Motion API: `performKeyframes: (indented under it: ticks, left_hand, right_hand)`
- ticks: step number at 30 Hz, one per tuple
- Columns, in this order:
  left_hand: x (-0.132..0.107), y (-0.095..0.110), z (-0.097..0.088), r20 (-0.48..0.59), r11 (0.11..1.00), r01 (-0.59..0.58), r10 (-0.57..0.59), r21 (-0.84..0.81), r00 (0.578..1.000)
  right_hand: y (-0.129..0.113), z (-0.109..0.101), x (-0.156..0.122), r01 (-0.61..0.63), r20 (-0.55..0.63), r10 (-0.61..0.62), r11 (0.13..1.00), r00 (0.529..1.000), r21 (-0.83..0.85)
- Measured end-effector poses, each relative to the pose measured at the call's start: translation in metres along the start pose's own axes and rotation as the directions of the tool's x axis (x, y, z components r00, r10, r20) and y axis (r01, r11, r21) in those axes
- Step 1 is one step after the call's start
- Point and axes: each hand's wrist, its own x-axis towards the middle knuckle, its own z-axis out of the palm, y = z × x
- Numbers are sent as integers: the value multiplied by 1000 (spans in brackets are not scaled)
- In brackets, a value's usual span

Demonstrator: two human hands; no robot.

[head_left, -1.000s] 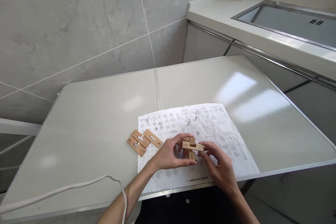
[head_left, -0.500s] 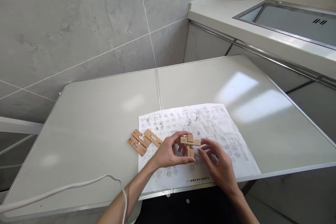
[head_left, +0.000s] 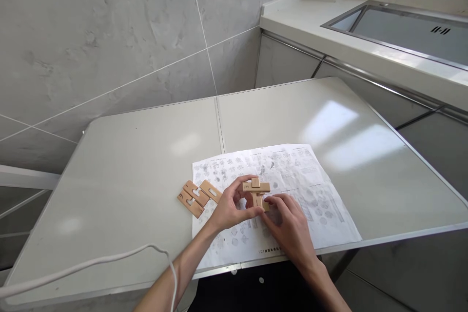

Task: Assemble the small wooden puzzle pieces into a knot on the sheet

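Observation:
Several interlocked wooden puzzle pieces (head_left: 256, 186) form a small crossed block above a printed sheet (head_left: 310, 195). My left hand (head_left: 234, 204) grips this assembly from its left side, thumb below and fingers behind. At its lower right, my right hand (head_left: 290, 219) pinches the end of a wooden piece (head_left: 266, 205) between thumb and fingers. Other flat wooden pieces with slots and dark marks, among them a slotted piece (head_left: 190, 203), lie to the left, partly over the sheet's edge. The fingers behind the assembly are partly hidden.
A pale folding table (head_left: 146, 170) carries the sheet and has a seam across its middle. A white cable (head_left: 109, 257) runs over the front left and across my left forearm. Behind stands a grey tiled wall (head_left: 127, 24); a counter with a sink (head_left: 395, 24) is at the right.
The assembly has moved slightly left and up and has turned. My right hand has come in from the right and now pinches its lower part.

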Motion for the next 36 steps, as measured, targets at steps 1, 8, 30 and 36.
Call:
performKeyframes:
  ticks: [1,8,30,36]
  left_hand:
    - [0,2,1,0,1000,8,-8,18,1000]
    - [-2,10,10,28,987,5,-9,159,1000]
    - [1,-4,13,239,871,-310,231,381,943]
    - [1,-7,13,233,862,-338,264,379,936]
  right_hand:
    - [1,-3,0,6,13,-6,1000,1000,14]
    - [4,-38,-3,42,182,-53,997,982,64]
    - [-7,-53,-10,108,147,-122,989,982,99]
    - [-7,-54,-9,37,142,-63,983,988,180]
